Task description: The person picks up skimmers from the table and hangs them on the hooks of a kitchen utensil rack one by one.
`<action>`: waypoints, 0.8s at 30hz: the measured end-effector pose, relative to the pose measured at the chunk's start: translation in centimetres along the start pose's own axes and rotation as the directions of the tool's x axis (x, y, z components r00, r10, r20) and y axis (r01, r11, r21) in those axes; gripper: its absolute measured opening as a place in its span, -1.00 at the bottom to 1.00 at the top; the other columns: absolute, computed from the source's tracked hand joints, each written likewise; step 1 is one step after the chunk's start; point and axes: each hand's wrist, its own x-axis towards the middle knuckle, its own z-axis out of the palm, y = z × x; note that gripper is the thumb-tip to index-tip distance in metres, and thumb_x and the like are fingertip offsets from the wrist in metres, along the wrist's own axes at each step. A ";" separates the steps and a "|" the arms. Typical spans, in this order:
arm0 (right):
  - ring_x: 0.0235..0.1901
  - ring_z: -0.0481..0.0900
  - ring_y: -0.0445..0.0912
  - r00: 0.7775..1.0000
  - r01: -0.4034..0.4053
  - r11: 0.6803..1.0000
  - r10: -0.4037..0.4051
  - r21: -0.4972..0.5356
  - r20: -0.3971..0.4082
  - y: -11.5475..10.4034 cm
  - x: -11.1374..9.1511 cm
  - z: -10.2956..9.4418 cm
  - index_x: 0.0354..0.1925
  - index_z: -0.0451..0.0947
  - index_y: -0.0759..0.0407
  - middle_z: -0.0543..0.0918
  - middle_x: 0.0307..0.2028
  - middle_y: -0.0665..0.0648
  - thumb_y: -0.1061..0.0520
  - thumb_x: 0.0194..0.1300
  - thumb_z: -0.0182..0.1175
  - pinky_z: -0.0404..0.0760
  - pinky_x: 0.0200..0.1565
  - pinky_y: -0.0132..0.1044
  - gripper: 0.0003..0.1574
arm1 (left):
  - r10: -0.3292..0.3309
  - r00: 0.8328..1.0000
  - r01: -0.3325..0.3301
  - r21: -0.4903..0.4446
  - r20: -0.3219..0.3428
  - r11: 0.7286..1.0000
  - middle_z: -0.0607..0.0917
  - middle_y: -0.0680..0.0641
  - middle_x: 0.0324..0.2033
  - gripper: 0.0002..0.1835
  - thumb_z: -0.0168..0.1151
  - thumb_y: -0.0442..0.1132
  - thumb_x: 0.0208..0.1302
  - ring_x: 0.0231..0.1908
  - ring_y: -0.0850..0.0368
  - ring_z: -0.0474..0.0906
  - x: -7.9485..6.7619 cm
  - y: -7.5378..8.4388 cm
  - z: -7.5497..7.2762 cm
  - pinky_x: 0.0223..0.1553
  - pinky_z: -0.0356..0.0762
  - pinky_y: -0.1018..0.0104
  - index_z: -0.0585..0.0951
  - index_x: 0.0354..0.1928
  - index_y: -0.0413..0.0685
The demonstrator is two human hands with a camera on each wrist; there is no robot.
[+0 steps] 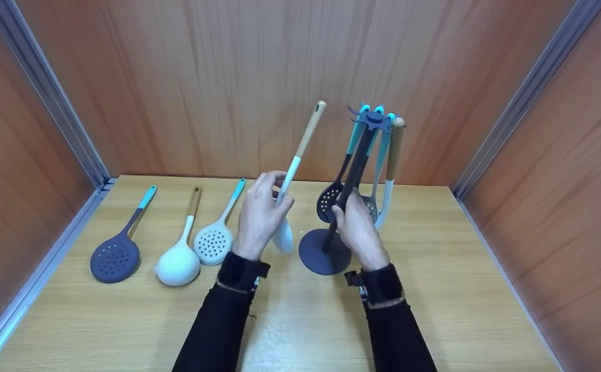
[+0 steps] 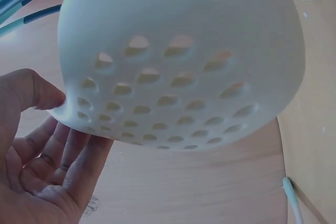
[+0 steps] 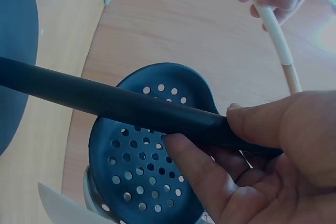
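My left hand pinches the neck of a white skimmer between thumb and fingers. Its wood-coloured handle points up and right, while the holed head hangs low, partly behind the hand in the head view. The right hand grips the dark post of a utensil stand, which leans with its round base near the table. On the stand's hooked top hang several utensils, among them a dark skimmer and a white utensil with a brown handle.
Left of the hands lie a dark skimmer with a turquoise handle, a white ladle with a wooden handle and a white skimmer with a turquoise handle. Wooden panels wall the table at back and sides.
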 end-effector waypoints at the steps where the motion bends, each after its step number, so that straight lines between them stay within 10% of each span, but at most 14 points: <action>1: 0.29 0.70 0.32 1.000 0.008 1.000 -0.008 -0.017 -0.002 0.5 0.2 0.3 0.36 0.44 0.35 0.68 0.20 0.42 0.24 0.70 0.21 0.73 0.34 0.24 -0.60 | 0.006 1.000 -0.006 0.001 -0.003 1.000 0.76 -0.06 0.10 -0.54 0.38 -0.33 0.46 -0.02 -0.04 0.84 0.0 0.2 0.0 0.02 0.92 0.05 0.66 0.36 -0.01; 12: 0.43 0.64 0.31 0.996 -0.061 0.998 0.062 -0.022 0.057 -0.3 0.2 -0.5 0.48 0.38 0.33 0.63 0.34 0.44 0.20 0.75 0.15 0.67 0.47 0.23 -0.52 | 0.042 0.998 -0.043 -0.019 -0.041 0.999 0.75 -0.09 0.11 -0.52 0.38 -0.34 0.48 -0.03 -0.05 0.81 -0.4 1.5 -0.1 0.05 0.92 0.07 0.64 0.41 -0.05; 24: 0.30 0.70 0.32 0.998 0.059 0.998 -0.059 -0.026 -0.018 1.3 0.3 0.1 0.33 0.46 0.33 0.69 0.20 0.40 0.26 0.68 0.21 0.71 0.36 0.25 -0.63 | 0.116 0.990 -0.120 -0.053 -0.079 0.991 0.73 -0.09 0.11 -0.51 0.30 -0.38 0.48 -0.02 0.00 0.78 -0.7 2.2 0.0 -0.04 0.87 0.16 0.64 0.41 -0.07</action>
